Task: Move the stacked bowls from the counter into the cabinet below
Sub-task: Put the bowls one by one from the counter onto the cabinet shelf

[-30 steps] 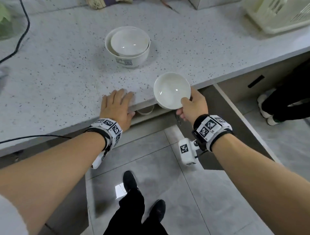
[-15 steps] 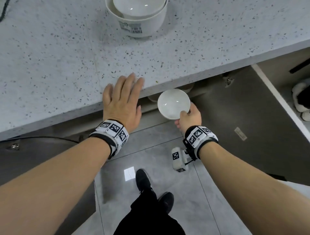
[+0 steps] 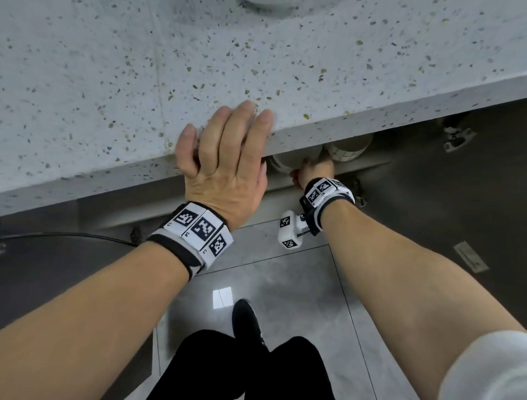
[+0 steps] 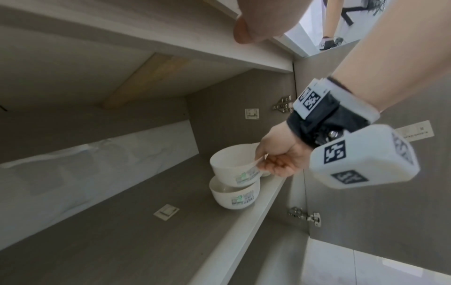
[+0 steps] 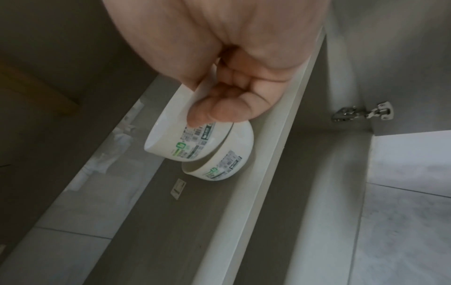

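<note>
My right hand (image 4: 275, 162) reaches into the open cabinet under the counter and pinches a white labelled bowl (image 4: 231, 165) by its rim. The bowl is tilted and hangs just above a second white bowl (image 4: 231, 196) that stands on the grey cabinet shelf (image 4: 136, 231) near its front edge. The right wrist view shows the same held bowl (image 5: 180, 140) over the shelf bowl (image 5: 219, 165). In the head view my right hand (image 3: 310, 174) is half hidden under the counter edge. My left hand (image 3: 225, 160) lies flat on the speckled counter (image 3: 114, 85) edge, fingers straight.
The remaining stacked bowls (image 3: 265, 3) barely show at the top of the counter. The cabinet door (image 3: 470, 214) stands open to the right, with hinges (image 4: 305, 217) on the side wall. My feet (image 3: 246, 322) are on the grey tiled floor.
My right hand has carried the bowl from beside the counter edge down into the cabinet, over the bowl on the shelf. The head view has dropped closer. My left hand stays put.
</note>
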